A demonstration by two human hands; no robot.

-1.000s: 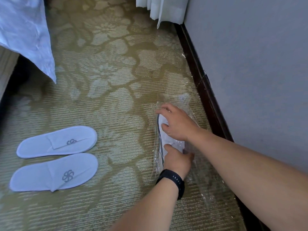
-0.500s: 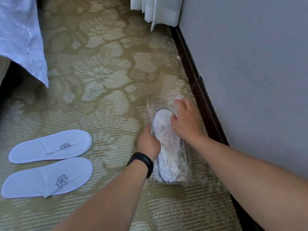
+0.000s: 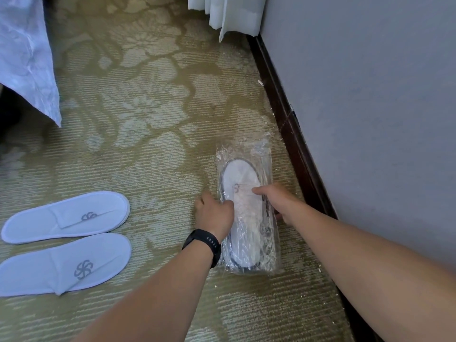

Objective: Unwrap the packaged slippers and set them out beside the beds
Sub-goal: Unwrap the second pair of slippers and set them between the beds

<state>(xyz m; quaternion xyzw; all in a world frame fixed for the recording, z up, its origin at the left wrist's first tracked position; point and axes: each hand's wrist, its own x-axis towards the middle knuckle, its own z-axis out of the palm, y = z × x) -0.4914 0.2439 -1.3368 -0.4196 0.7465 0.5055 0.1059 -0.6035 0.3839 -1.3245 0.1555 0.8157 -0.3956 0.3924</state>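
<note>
A clear plastic packet of white slippers [image 3: 245, 183] lies flat on the patterned carpet near the wall, its long side running away from me. My left hand [image 3: 216, 215], with a black watch on the wrist, grips the packet's left edge. My right hand [image 3: 276, 199] holds its right edge, thumb lying across the top. An unwrapped pair of white slippers with a grey flower logo sits side by side on the carpet at the left: one slipper [image 3: 69, 217] farther from me, the other [image 3: 64, 264] nearer.
A white bed sheet [image 3: 27, 58] hangs down at the upper left. A dark wooden skirting board [image 3: 291, 134] runs along the grey wall [image 3: 370, 95] on the right. White curtain hems [image 3: 227, 13] hang at the top. Small white crumbs dot the carpet by the skirting.
The packet, on its edge a second ago, now lies flat. My left hand has moved from its near end to its left side, and my right hand to the right side.
</note>
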